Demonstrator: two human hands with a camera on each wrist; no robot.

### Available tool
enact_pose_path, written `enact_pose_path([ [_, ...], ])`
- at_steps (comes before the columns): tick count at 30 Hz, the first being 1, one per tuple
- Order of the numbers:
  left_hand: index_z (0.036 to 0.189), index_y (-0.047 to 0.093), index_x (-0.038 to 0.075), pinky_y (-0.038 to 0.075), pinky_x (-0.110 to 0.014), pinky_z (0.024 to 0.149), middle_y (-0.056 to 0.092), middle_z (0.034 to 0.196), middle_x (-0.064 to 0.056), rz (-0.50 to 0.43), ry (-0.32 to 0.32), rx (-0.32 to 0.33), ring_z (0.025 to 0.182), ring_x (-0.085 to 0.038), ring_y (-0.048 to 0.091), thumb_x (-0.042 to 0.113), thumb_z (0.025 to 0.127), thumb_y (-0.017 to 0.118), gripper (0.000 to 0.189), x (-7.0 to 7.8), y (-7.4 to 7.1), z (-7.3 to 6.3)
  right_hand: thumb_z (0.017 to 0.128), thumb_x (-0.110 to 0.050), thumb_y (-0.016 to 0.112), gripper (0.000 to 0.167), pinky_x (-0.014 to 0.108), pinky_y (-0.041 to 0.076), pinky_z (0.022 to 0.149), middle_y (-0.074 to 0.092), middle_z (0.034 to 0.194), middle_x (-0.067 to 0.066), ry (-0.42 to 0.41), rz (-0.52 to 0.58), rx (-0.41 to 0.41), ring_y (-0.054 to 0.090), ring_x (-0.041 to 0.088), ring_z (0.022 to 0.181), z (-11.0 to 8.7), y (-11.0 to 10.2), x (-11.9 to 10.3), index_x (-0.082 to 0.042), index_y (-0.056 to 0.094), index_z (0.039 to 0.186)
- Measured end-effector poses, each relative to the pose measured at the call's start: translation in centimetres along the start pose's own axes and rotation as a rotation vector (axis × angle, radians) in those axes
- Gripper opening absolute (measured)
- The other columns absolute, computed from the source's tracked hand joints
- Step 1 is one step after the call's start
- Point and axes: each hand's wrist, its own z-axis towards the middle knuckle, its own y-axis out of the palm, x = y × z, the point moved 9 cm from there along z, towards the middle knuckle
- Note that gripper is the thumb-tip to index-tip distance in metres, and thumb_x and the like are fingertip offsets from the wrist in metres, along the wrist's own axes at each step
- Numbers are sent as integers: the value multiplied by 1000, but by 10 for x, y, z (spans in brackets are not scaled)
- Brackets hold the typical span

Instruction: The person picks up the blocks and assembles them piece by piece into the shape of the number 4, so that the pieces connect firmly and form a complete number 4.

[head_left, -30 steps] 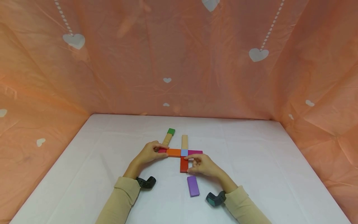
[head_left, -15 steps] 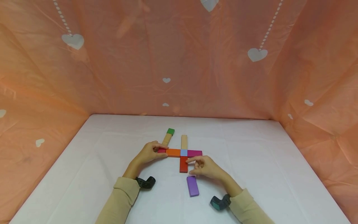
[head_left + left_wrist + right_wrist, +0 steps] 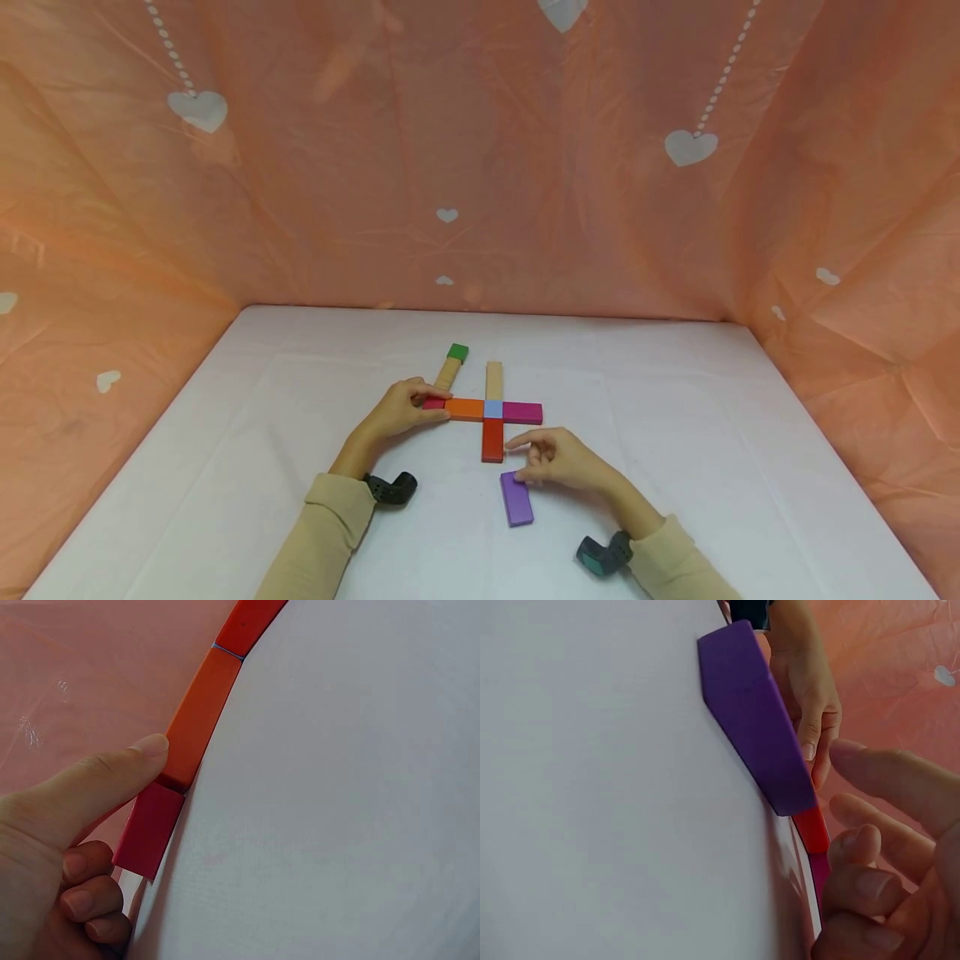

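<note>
My left hand (image 3: 401, 410) pinches the left end of an orange block (image 3: 466, 409), thumb at its near side and index finger at its far side. A crimson block (image 3: 148, 829) adjoins that end, partly behind the fingers. The orange block meets a small light-blue block (image 3: 492, 409), which has a magenta block (image 3: 522, 412) on its right and a red block (image 3: 492, 440) on its near side. My right hand (image 3: 562, 458) hovers right of the red block, index finger extended. Its thumb overlaps the far end of a separate purple block (image 3: 517, 502) in the head view.
A plain wooden block (image 3: 494, 380) extends from the light-blue block toward the back. Another wooden piece (image 3: 448, 372), tipped by a green block (image 3: 458, 353), slants behind my left hand. White cloth (image 3: 675, 417) covers the table; an orange curtain (image 3: 480, 167) encloses it.
My right hand has left the red block and moved toward me and slightly right, to the purple block's far end. The left hand and the blocks stay in place.
</note>
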Motion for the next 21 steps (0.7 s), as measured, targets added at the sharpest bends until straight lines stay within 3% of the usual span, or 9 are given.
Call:
enact_pose_path([
  [5,106,74,6,36,-21,73,65,95,-13,0,-5,-6,84,-15,45,18,80,78,29,-1,0,0,79,-8,76,41,14,33,53,50,67,17,-29,25,-33,40,-3,58,-6,2,-2,8,63,115],
  [13,106,74,7,36,-22,73,64,94,-12,-3,-26,-10,84,-15,44,19,80,78,29,-3,1,1,81,-12,76,44,13,32,54,51,70,-1,5,31,-75,38,-3,57,-13,6,3,5,63,119],
  [21,106,74,6,35,-21,71,62,91,-12,-9,-39,-12,83,-15,43,19,80,78,29,-4,1,1,79,-11,77,47,14,32,53,49,68,14,10,48,-93,39,-3,57,-20,8,5,5,62,120],
])
